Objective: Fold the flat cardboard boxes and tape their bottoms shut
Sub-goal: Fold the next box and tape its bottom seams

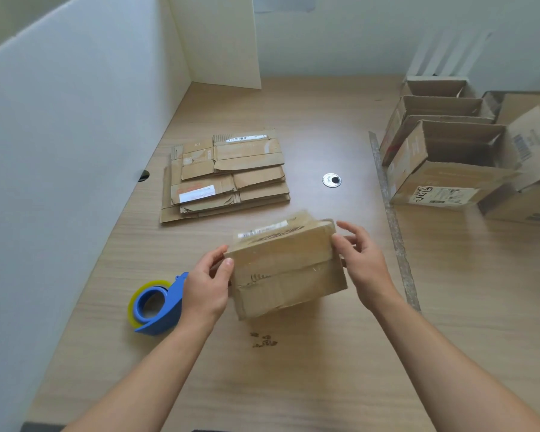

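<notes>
A small brown cardboard box [286, 266] is held above the wooden desk [293, 369] at the centre, folded into shape with its flaps facing me. My left hand [208, 285] grips its left end, thumb on the front face. My right hand [360, 263] holds its right end with the thumb on the edge and the fingers spread behind. A stack of flat cardboard boxes [225, 176] lies further back on the desk. A blue tape dispenser [156, 305] with a clear yellowish roll stands just left of my left wrist.
Several assembled open boxes [449, 157] crowd the right side of the desk. A round metal cable grommet [331, 180] sits mid-desk. White partition panels [75, 135] wall the left side and back. Small cardboard scraps [264, 340] lie near me.
</notes>
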{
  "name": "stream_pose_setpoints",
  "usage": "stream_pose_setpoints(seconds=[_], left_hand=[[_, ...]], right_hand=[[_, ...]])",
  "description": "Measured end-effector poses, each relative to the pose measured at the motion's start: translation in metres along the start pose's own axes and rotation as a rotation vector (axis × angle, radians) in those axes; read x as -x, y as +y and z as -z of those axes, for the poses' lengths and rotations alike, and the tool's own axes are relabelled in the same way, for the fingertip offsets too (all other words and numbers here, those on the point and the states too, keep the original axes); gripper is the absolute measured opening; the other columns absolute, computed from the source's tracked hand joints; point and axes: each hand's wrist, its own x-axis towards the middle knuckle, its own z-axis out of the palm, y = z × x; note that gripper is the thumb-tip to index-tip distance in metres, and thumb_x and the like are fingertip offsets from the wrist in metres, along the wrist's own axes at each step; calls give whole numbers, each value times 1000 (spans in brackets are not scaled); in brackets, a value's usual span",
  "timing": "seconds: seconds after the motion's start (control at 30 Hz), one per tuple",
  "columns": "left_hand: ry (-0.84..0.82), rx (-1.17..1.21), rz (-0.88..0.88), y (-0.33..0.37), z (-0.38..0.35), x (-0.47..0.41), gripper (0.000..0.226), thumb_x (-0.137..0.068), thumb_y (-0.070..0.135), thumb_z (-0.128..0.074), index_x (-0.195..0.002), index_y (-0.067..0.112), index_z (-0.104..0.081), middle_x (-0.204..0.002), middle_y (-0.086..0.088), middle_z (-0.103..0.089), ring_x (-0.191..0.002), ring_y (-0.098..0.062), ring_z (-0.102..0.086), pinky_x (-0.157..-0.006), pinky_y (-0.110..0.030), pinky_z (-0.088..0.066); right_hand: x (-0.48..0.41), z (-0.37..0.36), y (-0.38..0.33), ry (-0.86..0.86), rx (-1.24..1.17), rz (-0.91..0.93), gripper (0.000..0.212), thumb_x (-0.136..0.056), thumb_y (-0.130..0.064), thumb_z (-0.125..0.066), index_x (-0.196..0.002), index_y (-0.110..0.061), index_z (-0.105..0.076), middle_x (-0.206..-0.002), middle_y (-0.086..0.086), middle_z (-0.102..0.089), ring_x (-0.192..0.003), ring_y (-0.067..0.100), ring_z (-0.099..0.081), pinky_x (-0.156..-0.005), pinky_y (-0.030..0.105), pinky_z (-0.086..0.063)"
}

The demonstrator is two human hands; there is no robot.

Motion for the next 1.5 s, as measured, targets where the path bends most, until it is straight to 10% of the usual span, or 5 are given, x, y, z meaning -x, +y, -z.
stream_pose_setpoints(seconds=[0.27,0.57,0.83,1.07,1.5], left_hand=[[-86,152,-61,13,-2,2,14,-93,16,-69,-101,28,-69,-104,0,-72,-104,-22,-68,-91,-40,-56],[-172,-111,-82,-2,-4,-5,56,-89,27,-67,-143,30,-52,-132,8,-58,-117,-9,-59,-101,-43,-51],[-236,39,-18,-7,7,-1,48,-74,39,-76,-118,36,-56,-118,13,-67,-118,-12,-61,-102,-46,-50],[-359,-90,-25,-18,19,-2,70,-66,56,-78,-129,40,-52,-127,7,-63,-125,-14,-57,-105,-49,-47],[-352,-417,-441,6,34,5,77,-66,72,-69,-136,57,-40,-148,17,-37,-129,8,-42,-101,-24,-47]], right_hand=[[1,13,1,-89,-25,-192,36,-101,-41,-54,-130,-21,-61,-115,-3,-73,-105,17,-69,-86,39,-58],[17,11,15,-175,-46,-86,47,-95,-14,-62,-139,-27,-53,-129,-8,-64,-121,11,-59,-96,36,-54],[23,15,7,-251,-85,-97,77,-72,-62,-70,-142,-46,-43,-126,4,-60,-116,13,-63,-95,48,-55],[44,22,17,-256,26,32,79,-62,-56,-77,-134,-52,-42,-133,-37,-49,-128,1,-52,-86,15,-51],[30,33,-8,-210,191,160,57,-81,-56,-58,-137,-45,-53,-130,-14,-59,-115,13,-62,-98,52,-51]])
